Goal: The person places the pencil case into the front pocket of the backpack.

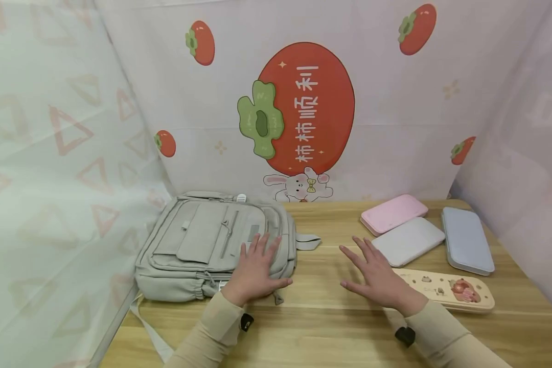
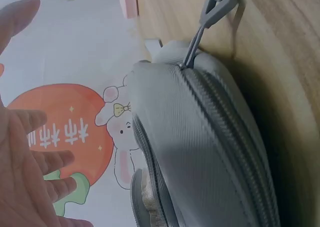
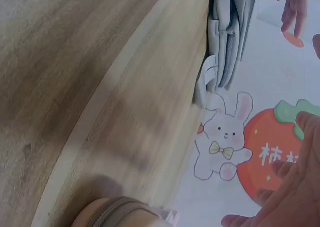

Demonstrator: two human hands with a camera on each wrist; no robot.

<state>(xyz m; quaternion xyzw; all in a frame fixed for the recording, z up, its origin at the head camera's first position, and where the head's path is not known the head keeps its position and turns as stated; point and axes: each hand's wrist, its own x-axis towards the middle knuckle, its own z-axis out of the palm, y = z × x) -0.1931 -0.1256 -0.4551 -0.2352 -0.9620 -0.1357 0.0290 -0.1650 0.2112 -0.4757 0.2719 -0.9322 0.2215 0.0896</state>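
Observation:
A grey-green backpack (image 1: 198, 235) lies flat at the table's left, its front pocket facing up. Over its near right corner hovers my left hand (image 1: 255, 271), fingers spread and holding nothing. The left wrist view shows the backpack's zipped side (image 2: 190, 117) and a zipper pull (image 2: 217, 9) beside the spread fingers. My right hand (image 1: 379, 278) is held above the table, fingers extended, with nothing in it. Just beyond and beneath it lies a cream case with printed pictures (image 1: 446, 289), partly covered by the hand. A white case (image 1: 409, 240) is close to its fingertips.
A pink case (image 1: 394, 213) touches or nearly touches the white one at the back right. Farther right lies a blue-grey case (image 1: 467, 240). A strap (image 1: 152, 332) hangs toward the table's front left. Printed cloth walls (image 1: 377, 102) enclose the wooden table (image 1: 313, 327).

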